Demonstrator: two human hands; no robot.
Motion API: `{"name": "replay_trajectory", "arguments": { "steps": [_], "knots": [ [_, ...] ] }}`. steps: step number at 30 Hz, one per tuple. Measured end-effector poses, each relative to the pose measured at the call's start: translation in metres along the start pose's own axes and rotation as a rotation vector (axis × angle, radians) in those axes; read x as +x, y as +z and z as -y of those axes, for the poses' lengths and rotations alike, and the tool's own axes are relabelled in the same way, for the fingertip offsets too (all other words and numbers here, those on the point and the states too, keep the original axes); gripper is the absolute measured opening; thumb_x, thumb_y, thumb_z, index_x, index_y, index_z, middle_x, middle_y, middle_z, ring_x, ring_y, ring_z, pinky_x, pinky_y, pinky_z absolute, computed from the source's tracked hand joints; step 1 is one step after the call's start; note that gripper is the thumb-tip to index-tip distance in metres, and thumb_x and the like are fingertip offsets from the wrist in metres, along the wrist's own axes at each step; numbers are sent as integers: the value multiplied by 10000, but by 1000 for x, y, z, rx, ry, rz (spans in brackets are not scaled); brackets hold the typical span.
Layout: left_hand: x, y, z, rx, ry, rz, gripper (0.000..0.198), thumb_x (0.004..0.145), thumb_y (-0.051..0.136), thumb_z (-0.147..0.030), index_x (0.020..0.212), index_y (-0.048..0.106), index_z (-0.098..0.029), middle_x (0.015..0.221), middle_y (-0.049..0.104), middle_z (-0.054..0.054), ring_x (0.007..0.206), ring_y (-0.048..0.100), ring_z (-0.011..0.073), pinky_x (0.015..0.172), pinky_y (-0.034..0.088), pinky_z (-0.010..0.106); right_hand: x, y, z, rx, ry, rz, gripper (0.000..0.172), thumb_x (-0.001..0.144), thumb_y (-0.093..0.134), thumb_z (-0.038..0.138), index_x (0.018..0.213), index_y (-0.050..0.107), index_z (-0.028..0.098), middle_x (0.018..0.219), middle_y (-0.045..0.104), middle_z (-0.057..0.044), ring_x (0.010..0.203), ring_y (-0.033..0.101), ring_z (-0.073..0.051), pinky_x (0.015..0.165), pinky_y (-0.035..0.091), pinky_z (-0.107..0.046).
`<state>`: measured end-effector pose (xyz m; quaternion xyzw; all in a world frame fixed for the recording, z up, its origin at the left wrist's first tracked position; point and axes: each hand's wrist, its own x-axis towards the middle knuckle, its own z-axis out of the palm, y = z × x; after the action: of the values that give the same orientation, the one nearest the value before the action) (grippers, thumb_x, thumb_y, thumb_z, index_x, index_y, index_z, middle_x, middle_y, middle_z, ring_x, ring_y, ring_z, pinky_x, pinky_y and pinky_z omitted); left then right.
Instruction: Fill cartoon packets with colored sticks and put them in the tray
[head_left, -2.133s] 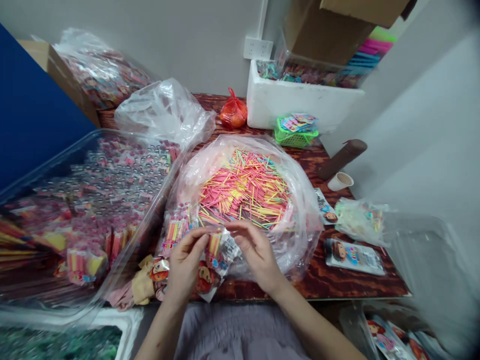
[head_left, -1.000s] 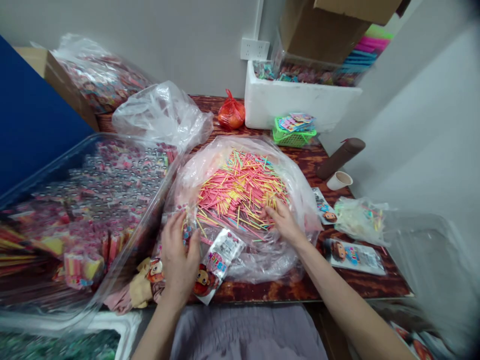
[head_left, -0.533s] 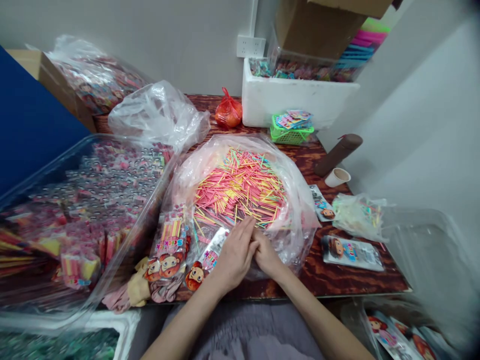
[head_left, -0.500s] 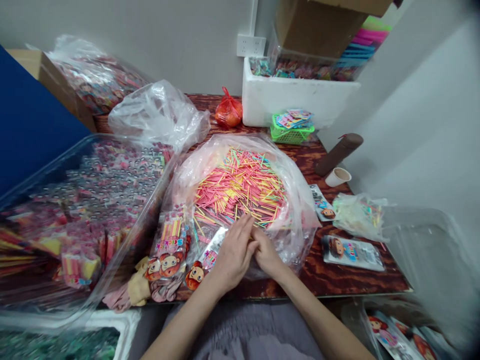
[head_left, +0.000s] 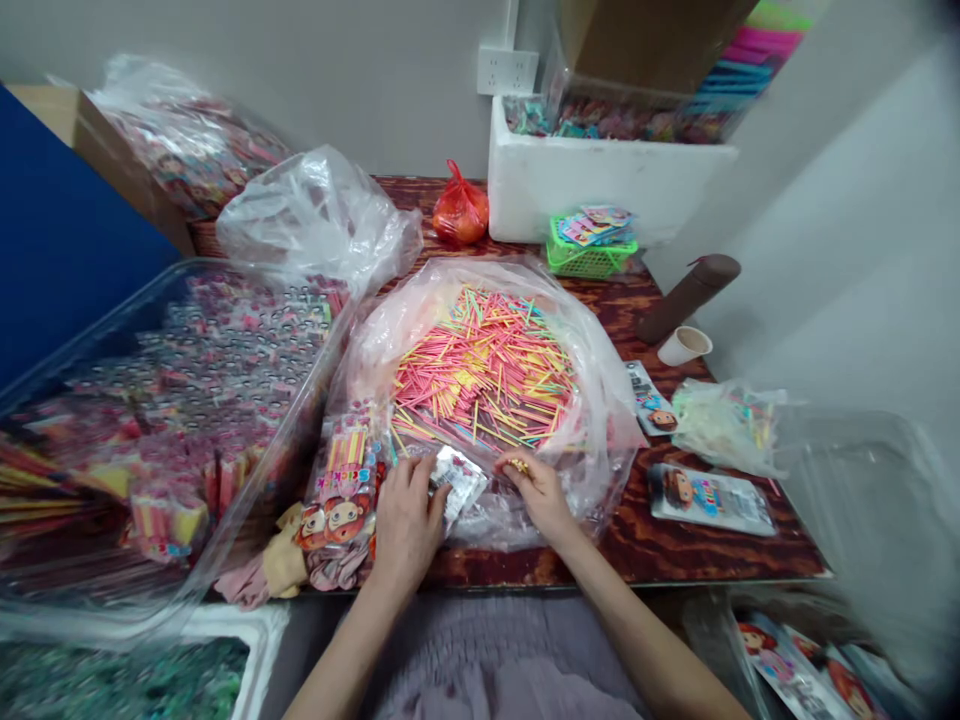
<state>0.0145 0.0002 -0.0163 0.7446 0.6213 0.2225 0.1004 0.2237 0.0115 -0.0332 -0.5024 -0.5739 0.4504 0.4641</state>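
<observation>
My left hand (head_left: 409, 515) is at the front edge of the table, its fingers closed on a printed clear-and-silver plastic packet (head_left: 461, 482) whose end sticks out to the right. My right hand (head_left: 538, 500) is closed around a small bundle of thin sticks (head_left: 517, 465); only their yellowish ends show. Just beyond both hands, a heap of thin pink, yellow and green sticks (head_left: 487, 365) lies in an opened clear plastic bag (head_left: 600, 330). Beside my left hand lie filled stick packets (head_left: 349, 480) with cartoon faces.
A clear tub (head_left: 300, 420) of filled packets stands on the left. To the right are a flat packet (head_left: 711, 498), a small bag of sticks (head_left: 727, 425), a paper cup (head_left: 685, 346) and a brown bottle (head_left: 690, 298). A green basket (head_left: 592, 260) and white foam box (head_left: 607, 185) stand behind.
My hands, together before, have come apart. The left has moved left onto the packet, which has shifted and turned. The right shows stick ends in its grip.
</observation>
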Motion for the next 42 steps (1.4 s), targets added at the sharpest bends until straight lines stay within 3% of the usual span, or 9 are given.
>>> {"name": "replay_trajectory", "arguments": {
  "steps": [6, 10, 23, 27, 29, 32, 35, 38, 42],
  "knots": [
    [2, -2, 4, -125, -44, -82, 125, 934, 495, -258, 909, 586, -176, 857, 589, 61, 822, 568, 225, 735, 441, 334, 3, -1, 10, 0, -51, -15, 158, 923, 546, 298, 865, 673, 226, 859, 670, -31, 865, 619, -199, 826, 450, -305],
    [-1, -1, 6, -196, -16, -86, 211, 953, 469, -268, 787, 575, -193, 798, 582, 37, 779, 565, 195, 721, 426, 305, 3, -1, 8, 12, -47, -11, 153, 923, 544, 278, 888, 684, 230, 867, 673, -29, 868, 623, -197, 824, 451, -308],
    [21, -23, 18, -275, -167, -72, 300, 967, 414, -339, 779, 597, -193, 731, 573, 18, 693, 559, 170, 663, 411, 283, 2, 1, 9, 69, -23, 24, 134, 925, 569, 269, 906, 696, 230, 862, 691, -18, 861, 639, -185, 806, 454, -286],
    [28, -21, 16, -272, -83, 77, 323, 963, 390, -345, 1039, 675, -213, 906, 619, 57, 852, 603, 205, 771, 457, 319, 3, 2, 9, 80, -12, 29, 132, 927, 563, 269, 922, 690, 232, 883, 687, -23, 878, 638, -189, 826, 454, -300],
    [29, -19, 13, -320, -95, 85, 352, 953, 408, -348, 1179, 651, -231, 1017, 633, 72, 949, 609, 220, 838, 465, 340, 4, 2, 10, 84, -16, 37, 133, 927, 558, 265, 923, 686, 230, 883, 687, -27, 877, 636, -192, 825, 454, -306],
    [28, -21, 12, -518, -186, 23, 350, 924, 472, -375, 1176, 670, -235, 1139, 640, 74, 1077, 588, 229, 949, 440, 359, 3, 2, 12, 79, -19, 39, 137, 927, 547, 266, 907, 678, 228, 870, 686, -30, 871, 634, -194, 820, 453, -310],
    [27, -25, 15, -820, -397, -72, 307, 843, 606, -419, 1048, 718, -219, 1095, 678, 56, 1056, 599, 219, 959, 435, 344, 2, 2, 12, 76, 7, 40, 136, 925, 540, 280, 900, 661, 223, 866, 680, -28, 875, 632, -194, 826, 453, -311],
    [27, -27, 18, -1119, -643, -150, 290, 721, 741, -429, 892, 701, -199, 853, 687, 4, 812, 616, 162, 796, 474, 278, 7, -5, 11, 53, 89, -4, 153, 928, 515, 321, 933, 628, 218, 810, 648, -14, 792, 621, -183, 743, 461, -291],
    [27, -32, 14, -1219, -650, -96, 305, 707, 753, -433, 708, 586, -179, 636, 558, -54, 590, 493, 93, 581, 398, 194, 29, -23, 9, -131, 129, -80, 158, 932, 461, 338, 917, 562, 218, 734, 579, 8, 650, 554, -168, 619, 426, -272]
  ]
}}
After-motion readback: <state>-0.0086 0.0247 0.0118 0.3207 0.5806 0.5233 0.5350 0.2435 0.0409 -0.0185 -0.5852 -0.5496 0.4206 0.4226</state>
